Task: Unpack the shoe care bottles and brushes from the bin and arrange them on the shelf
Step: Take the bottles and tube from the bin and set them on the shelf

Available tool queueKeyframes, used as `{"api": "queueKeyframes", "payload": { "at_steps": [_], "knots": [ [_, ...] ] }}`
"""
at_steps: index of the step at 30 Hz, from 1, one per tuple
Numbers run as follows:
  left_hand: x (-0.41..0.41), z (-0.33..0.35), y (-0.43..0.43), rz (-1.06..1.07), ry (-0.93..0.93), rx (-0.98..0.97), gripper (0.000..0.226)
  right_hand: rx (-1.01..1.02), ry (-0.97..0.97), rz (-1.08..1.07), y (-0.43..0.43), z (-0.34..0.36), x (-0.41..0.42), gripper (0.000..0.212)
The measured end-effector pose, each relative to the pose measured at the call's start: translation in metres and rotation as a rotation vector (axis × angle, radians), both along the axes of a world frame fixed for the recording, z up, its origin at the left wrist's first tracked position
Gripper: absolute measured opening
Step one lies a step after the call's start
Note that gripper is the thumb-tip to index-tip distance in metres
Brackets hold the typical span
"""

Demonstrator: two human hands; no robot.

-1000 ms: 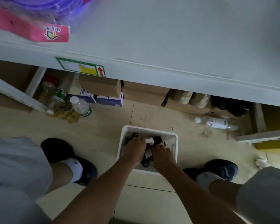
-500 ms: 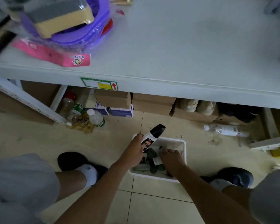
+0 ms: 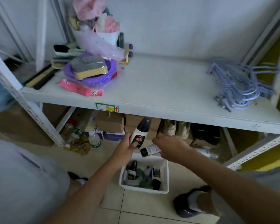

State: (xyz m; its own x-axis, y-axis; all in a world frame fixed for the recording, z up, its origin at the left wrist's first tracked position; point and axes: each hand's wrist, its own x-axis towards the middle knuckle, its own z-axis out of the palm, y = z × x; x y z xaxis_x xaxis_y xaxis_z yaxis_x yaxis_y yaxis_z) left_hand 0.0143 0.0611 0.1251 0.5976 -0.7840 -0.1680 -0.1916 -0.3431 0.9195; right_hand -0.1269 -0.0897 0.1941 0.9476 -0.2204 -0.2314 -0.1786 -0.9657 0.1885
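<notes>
The left hand (image 3: 127, 148) is wrapped tight around a white bottle (image 3: 140, 134) with a black cap, held up just under the front edge of the shelf (image 3: 160, 88). The right hand (image 3: 170, 147) is closed on a small tube (image 3: 149, 150) with its black cap pointing left. Both are above the bin (image 3: 145, 189) on the floor, which still has more bottles in it. The middle of the shelf is bare, with a purple bowl (image 3: 90, 78) on one side and hangers (image 3: 236, 84) on the other. The bottle's cap is very near the shelf edge, so it could bump there and slip out. The tall bottle might tip over if set down too fast. The tube could roll off if laid near the edge.
</notes>
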Motion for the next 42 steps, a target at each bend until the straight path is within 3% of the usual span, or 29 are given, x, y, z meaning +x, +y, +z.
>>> {"api": "queueKeyframes", "payload": {
  "at_steps": [3,5,7,12,15,22,29,33,38,42],
  "knots": [
    [0.0,0.037,-0.005,0.036,-0.005,-0.121,0.029,-0.033,-0.085,0.038,-0.006,0.049,-0.01,0.042],
    [0.005,0.063,-0.012,0.082,-0.038,-0.201,0.043,-0.071,-0.154,0.033,-0.015,0.075,-0.011,0.042],
    [0.019,0.085,-0.02,0.128,-0.103,-0.239,0.037,-0.079,-0.226,-0.01,-0.028,0.096,-0.008,0.04],
    [0.064,0.141,-0.052,0.099,-0.257,-0.238,0.035,0.08,-0.412,-0.123,-0.065,0.125,0.017,0.044],
    [0.094,0.162,-0.08,0.081,-0.217,-0.228,0.036,0.133,-0.465,-0.201,-0.087,0.132,0.04,0.044],
    [0.16,0.156,-0.165,0.077,-0.2,-0.216,0.043,0.178,-0.469,-0.432,-0.148,0.121,0.109,0.019],
    [0.219,0.137,-0.229,0.145,-0.291,-0.122,0.041,0.107,-0.508,-0.58,-0.197,0.108,0.17,0.014],
    [0.235,0.133,-0.244,0.177,-0.29,-0.12,0.04,0.101,-0.7,-0.607,-0.21,0.11,0.18,0.02],
    [0.231,0.136,-0.246,0.2,-0.318,-0.049,0.044,0.315,-0.971,-0.582,-0.222,0.114,0.189,0.039],
    [0.222,0.138,-0.245,0.221,-0.276,-0.025,0.046,0.387,-1.03,-0.539,-0.216,0.116,0.201,0.033]
  ]
}}
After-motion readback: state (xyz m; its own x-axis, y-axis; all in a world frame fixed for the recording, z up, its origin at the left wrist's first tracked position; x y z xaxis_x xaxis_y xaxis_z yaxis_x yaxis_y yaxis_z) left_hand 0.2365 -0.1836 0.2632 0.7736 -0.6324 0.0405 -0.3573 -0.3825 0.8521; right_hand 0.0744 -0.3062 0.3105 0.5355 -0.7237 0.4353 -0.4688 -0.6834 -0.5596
